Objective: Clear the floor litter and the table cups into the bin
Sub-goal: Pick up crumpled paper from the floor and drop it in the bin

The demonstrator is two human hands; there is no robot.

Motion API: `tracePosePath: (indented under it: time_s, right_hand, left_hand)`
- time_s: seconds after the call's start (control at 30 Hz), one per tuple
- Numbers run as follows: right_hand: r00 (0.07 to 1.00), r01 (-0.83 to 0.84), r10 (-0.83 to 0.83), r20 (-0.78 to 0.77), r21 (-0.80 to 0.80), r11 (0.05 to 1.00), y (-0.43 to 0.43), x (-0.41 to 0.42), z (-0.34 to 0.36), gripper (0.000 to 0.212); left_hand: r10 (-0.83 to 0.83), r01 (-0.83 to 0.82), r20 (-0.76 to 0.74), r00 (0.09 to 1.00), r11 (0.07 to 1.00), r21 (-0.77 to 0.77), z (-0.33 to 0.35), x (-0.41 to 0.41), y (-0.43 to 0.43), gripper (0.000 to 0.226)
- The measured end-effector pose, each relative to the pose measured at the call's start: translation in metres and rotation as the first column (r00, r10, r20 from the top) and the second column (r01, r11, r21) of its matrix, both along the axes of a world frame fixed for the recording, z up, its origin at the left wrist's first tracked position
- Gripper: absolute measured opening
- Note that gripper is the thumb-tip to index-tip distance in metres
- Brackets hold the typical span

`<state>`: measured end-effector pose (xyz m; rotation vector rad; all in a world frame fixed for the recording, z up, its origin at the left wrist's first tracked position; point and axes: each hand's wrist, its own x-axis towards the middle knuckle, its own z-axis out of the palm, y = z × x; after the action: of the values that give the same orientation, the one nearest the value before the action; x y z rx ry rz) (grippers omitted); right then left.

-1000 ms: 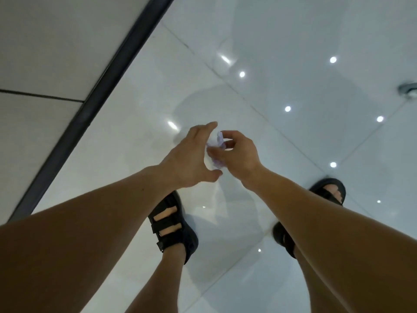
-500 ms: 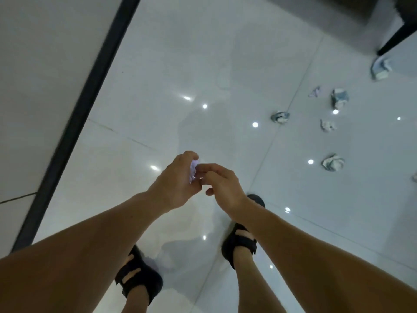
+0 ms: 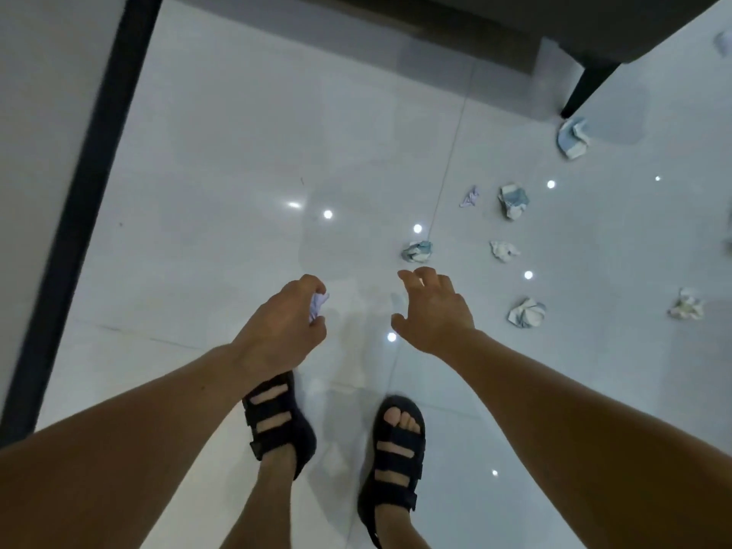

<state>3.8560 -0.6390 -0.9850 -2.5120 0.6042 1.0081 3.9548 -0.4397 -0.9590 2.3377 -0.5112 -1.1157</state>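
Observation:
My left hand (image 3: 283, 324) grips a small crumpled pale paper scrap (image 3: 317, 305) in its curled fingers. My right hand (image 3: 431, 309) hangs apart from it with fingers spread and holds nothing. Several crumpled paper balls lie on the glossy white floor to the right: one (image 3: 418, 250) just beyond my right fingertips, another (image 3: 527, 312) to its right, one (image 3: 513, 200) further off, a small white one (image 3: 504, 250), a pale scrap (image 3: 470, 197) and one (image 3: 573, 137) by a furniture leg. No bin or cups show.
A dark piece of furniture (image 3: 594, 25) with a black leg (image 3: 586, 89) stands at the top right. A black strip (image 3: 91, 192) borders the wall on the left. More litter (image 3: 686, 307) lies at the far right. My sandalled feet (image 3: 398, 449) stand below my hands.
My right hand let go of the scrap and moved right, opening. The left hand keeps the scrap. The view turned toward the litter and furniture as I stepped forward.

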Motion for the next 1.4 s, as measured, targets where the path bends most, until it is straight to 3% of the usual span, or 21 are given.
tracePosePath:
  time_s: [0.3,0.43,0.53,0.6,0.73,0.9,1.03,1.17,1.4]
  right_hand:
    - [0.985,0.171,-0.169,0.028,-0.127,0.977,-0.043,0.047,-0.131,0.072]
    - [0.97,0.239,-0.227,0.088,-0.181,0.954,-0.033,0.033,-0.173,0.051]
    - [0.98,0.174,-0.146,0.138,-0.217,0.961,-0.014,0.018,-0.182,0.035]
    - [0.986,0.114,-0.093,0.135,-0.157,0.981,0.001,0.009,-0.171,0.034]
    - [0.987,0.022,-0.019,0.157,-0.012,1.0,0.031,0.007,-0.11,0.043]
    - [0.983,-0.04,0.023,0.18,0.095,0.995,0.036,0.041,0.007,0.055]
    - [0.962,-0.141,0.122,0.246,0.061,0.988,0.035,0.076,0.116,0.06]
    - [0.926,-0.329,0.316,0.206,0.03,0.944,0.045,0.091,0.229,0.06]
    - [0.808,-0.556,0.547,0.22,-0.023,0.831,0.101,0.059,0.408,0.051]
  left_hand:
    - [-0.162,0.162,-0.021,0.987,0.987,0.003,-0.121,0.039,0.005,0.024]
    - [-0.198,0.198,-0.05,0.979,0.98,-0.001,-0.142,0.039,0.026,0.03]
    - [-0.194,0.195,-0.051,0.98,0.981,0.017,-0.139,0.044,0.034,0.032]
    - [-0.169,0.172,-0.056,0.984,0.984,0.041,-0.128,0.047,0.034,0.032]
    - [-0.088,0.093,-0.059,0.994,0.991,0.095,-0.079,0.051,0.03,0.036]
    - [-0.021,0.021,-0.011,1.0,0.999,0.043,0.033,0.052,0.019,0.027]
    - [0.053,-0.054,0.057,0.997,0.998,0.022,0.137,0.051,0.015,0.026]
    - [0.165,-0.172,0.153,0.974,0.985,0.028,0.246,0.036,0.037,0.036]
    - [0.455,-0.466,0.191,0.87,0.885,0.015,0.418,-0.064,0.114,0.035]
